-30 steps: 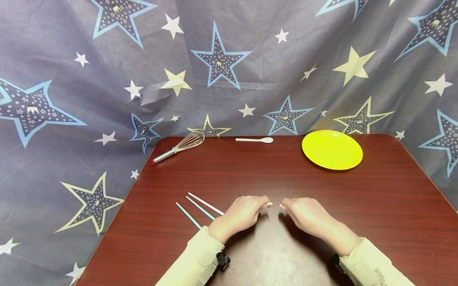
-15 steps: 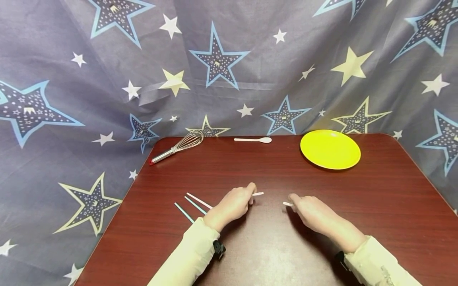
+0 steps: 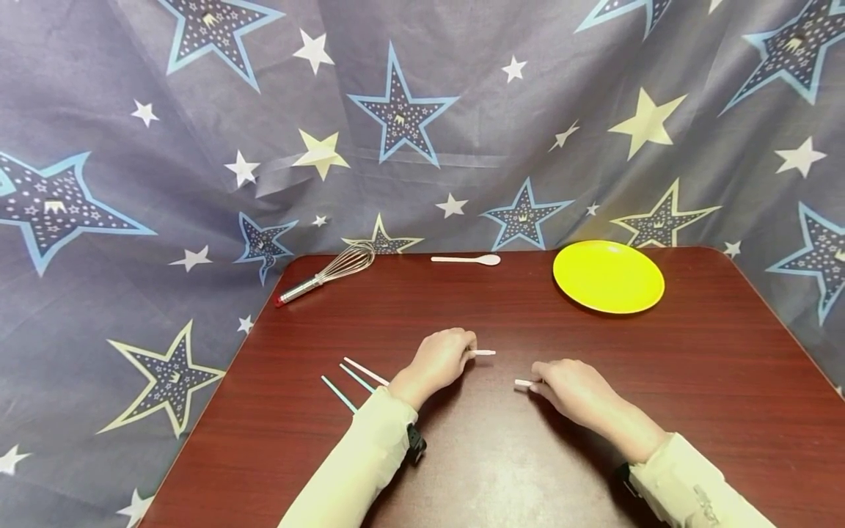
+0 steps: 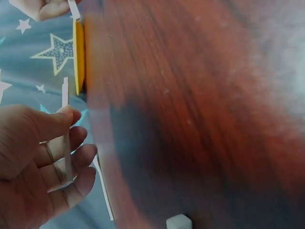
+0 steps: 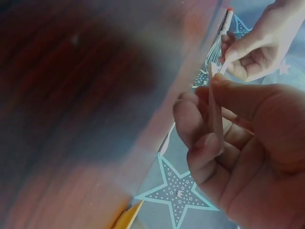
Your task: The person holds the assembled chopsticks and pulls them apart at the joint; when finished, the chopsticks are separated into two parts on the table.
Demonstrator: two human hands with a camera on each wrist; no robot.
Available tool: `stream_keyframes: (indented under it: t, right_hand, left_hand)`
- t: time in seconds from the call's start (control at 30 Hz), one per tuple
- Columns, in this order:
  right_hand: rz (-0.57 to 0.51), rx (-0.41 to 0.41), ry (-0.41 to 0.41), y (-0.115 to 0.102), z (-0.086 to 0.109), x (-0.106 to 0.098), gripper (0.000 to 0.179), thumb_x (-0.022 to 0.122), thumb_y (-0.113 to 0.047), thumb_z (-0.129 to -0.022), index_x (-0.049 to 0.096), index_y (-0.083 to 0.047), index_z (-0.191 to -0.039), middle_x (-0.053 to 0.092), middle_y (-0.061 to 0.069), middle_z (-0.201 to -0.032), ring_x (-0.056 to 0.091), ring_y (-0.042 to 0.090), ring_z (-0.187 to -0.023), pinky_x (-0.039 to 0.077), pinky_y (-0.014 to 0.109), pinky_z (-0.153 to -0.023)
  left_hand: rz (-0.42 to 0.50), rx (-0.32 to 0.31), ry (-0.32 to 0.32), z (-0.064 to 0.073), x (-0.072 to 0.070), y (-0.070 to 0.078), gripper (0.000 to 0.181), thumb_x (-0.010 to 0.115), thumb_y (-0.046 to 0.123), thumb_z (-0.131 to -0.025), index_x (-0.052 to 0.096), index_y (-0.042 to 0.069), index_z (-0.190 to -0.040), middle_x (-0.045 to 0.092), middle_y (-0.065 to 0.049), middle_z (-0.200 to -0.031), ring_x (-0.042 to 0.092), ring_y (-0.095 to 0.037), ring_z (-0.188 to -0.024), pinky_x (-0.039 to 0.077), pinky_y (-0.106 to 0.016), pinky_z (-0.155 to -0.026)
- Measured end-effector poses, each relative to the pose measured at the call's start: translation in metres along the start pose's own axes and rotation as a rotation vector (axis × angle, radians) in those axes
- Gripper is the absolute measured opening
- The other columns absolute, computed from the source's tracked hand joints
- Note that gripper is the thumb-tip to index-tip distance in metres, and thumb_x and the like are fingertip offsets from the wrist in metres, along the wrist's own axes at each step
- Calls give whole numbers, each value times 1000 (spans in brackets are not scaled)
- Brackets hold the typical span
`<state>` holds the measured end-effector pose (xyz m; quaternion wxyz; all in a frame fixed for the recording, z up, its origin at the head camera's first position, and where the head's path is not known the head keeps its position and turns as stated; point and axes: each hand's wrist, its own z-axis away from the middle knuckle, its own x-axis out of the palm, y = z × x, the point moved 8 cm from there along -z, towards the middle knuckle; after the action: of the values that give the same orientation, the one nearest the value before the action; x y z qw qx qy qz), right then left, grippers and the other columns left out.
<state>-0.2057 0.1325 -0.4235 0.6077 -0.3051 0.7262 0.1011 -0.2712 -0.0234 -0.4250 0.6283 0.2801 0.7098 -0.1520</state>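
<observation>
My left hand [image 3: 442,359] pinches a short whitish stick [image 4: 65,95] between thumb and forefinger. The stick's outer end narrows to a small tip, and its other end lies along the curled fingers. In my right hand [image 3: 577,392], thumb and fingers grip a second short pale stick [image 5: 216,119]. Both sticks point inward over the middle of the table, with a gap between their ends; the left one is a little farther back. Behind my left forearm lie a thin pale pink stick [image 3: 366,371] and two thin teal sticks [image 3: 339,394], their near ends hidden.
Along the back of the dark red wooden table [image 3: 475,455] lie a wire whisk [image 3: 330,273] at left and a white spoon [image 3: 465,259] in the middle. A yellow plate [image 3: 609,277] sits at back right. A starry cloth [image 3: 297,95] hangs behind the table.
My left hand has moved away from me across the table, and more of its stick shows. The right hand has turned slightly, also exposing more of its stick's end.
</observation>
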Motion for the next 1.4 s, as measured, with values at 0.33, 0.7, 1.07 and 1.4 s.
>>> stream_keyframes:
  t: [0.33,0.7,1.07,1.4]
  right_hand:
    - [29,-14,8,6,5,-1,28,73,-4,-79,51,-19,-72,48,-11,-61,49,13,-52,41,33,-48]
    - [44,35,13,25,16,-8,33,80,-9,-76,50,-21,-71,47,-13,-67,47,9,-57,40,30,-51]
    - [12,59,-63,36,26,-4,31,81,-13,-75,52,-22,-70,49,-15,-65,44,6,-56,38,29,-52]
    - [8,22,-79,37,26,-1,31,82,-14,-74,53,-22,-72,53,-15,-70,47,7,-60,40,29,-55]
  left_hand:
    - [13,-67,-50,-22,10,-19,11,70,9,-87,64,15,-80,63,4,-75,63,-19,-73,50,-35,-66]
    - [-17,-133,-67,-31,17,-40,16,75,21,-85,64,19,-74,61,5,-76,63,-18,-78,51,-34,-68]
    - [-120,7,-101,-45,22,-27,8,73,17,-86,68,21,-81,63,4,-84,62,-20,-86,51,-33,-71]
    - [-155,57,-139,-52,25,-17,17,71,10,-84,61,20,-74,58,5,-80,58,-18,-82,46,-29,-68]
